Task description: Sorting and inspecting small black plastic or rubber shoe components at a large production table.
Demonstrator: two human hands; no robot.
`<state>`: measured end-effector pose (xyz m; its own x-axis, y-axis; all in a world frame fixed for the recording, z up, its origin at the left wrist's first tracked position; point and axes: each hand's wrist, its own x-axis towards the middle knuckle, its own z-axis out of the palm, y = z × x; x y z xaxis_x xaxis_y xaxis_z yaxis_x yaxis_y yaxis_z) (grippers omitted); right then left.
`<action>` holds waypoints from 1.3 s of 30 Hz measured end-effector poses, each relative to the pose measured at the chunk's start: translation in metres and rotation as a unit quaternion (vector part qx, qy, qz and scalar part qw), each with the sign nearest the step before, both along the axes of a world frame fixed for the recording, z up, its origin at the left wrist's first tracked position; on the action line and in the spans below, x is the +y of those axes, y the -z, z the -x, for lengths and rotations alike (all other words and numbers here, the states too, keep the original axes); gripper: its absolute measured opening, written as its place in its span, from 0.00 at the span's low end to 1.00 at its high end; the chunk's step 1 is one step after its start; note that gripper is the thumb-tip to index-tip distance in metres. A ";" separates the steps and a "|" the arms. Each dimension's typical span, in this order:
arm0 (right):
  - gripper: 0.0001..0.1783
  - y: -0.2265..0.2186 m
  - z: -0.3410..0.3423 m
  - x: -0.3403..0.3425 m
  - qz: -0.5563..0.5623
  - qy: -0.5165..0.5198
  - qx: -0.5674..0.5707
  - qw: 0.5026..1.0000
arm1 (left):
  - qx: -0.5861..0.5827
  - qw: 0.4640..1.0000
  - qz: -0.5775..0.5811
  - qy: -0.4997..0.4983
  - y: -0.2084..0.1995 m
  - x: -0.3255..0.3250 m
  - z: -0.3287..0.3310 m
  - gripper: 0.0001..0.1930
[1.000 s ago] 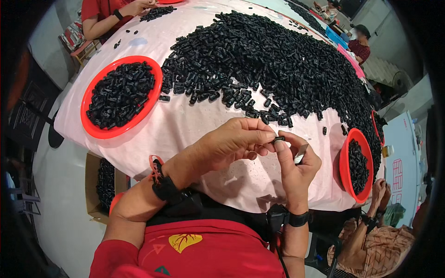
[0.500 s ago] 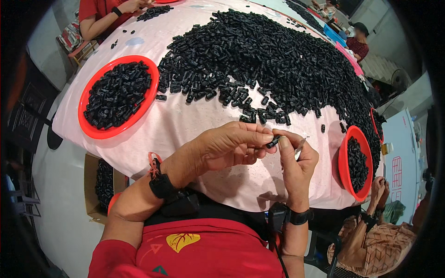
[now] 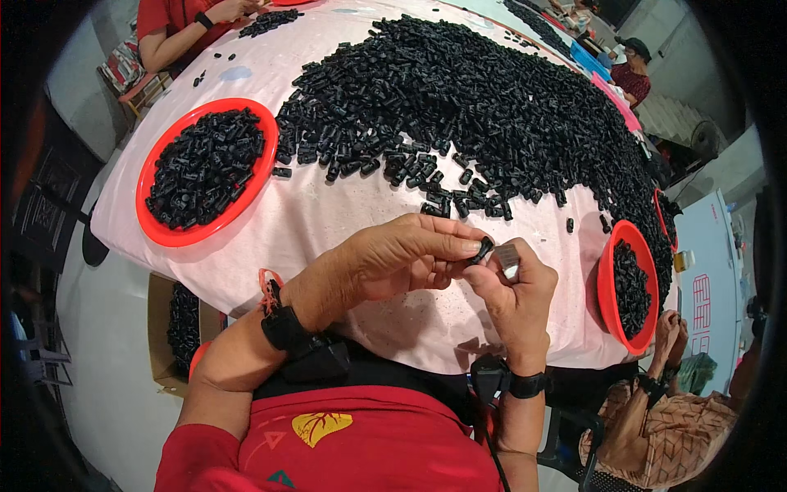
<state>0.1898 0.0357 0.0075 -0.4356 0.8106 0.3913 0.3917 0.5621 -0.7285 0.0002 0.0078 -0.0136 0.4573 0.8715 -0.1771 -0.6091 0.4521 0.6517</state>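
My left hand (image 3: 400,259) pinches a small black cylindrical plastic part (image 3: 482,249) between thumb and fingertips, above the near side of the table. Close beside it, my right hand (image 3: 520,299) is closed on a small flat silvery piece (image 3: 509,261); its exact kind is unclear, and my fingers cover part of it. The right thumb tip is close to the black part; whether they touch cannot be made out. Just beyond my hands lies a big heap of similar black plastic parts (image 3: 459,98), with several strays at its near edge.
A red basin (image 3: 270,152) full of black parts stands at the left, another red basin (image 3: 607,287) at the right. Pink cloth (image 3: 328,221) covers the table. Below its left edge is a cardboard box (image 3: 168,373) holding black parts. Other people sit around the table.
My right hand has turned and drawn slightly away from the black part, bringing the silvery piece more into sight. The left hand keeps its pinch, and the part is tilted more upright.
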 end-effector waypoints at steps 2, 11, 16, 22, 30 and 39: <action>0.20 0.002 0.000 0.001 -0.003 -0.007 -0.020 1.000 | -0.010 1.000 -0.003 0.011 0.003 0.001 -0.001 0.19; 0.20 0.005 0.002 0.001 -0.009 0.001 -0.042 0.999 | -0.011 1.000 0.009 0.014 0.002 -0.001 -0.001 0.15; 0.20 0.010 0.000 0.005 -0.027 -0.002 -0.055 0.998 | -0.005 1.000 0.017 0.007 0.000 -0.001 -0.002 0.14; 0.20 0.011 -0.002 0.005 -0.044 -0.007 -0.067 0.997 | -0.007 1.000 0.012 0.006 0.003 -0.001 -0.003 0.13; 0.23 0.008 0.002 0.003 -0.056 0.026 -0.076 0.995 | -0.005 1.000 0.001 0.000 0.002 -0.002 -0.005 0.13; 0.22 0.008 0.002 0.005 -0.066 0.016 -0.072 0.995 | 0.023 0.999 0.006 -0.021 0.001 -0.003 -0.007 0.13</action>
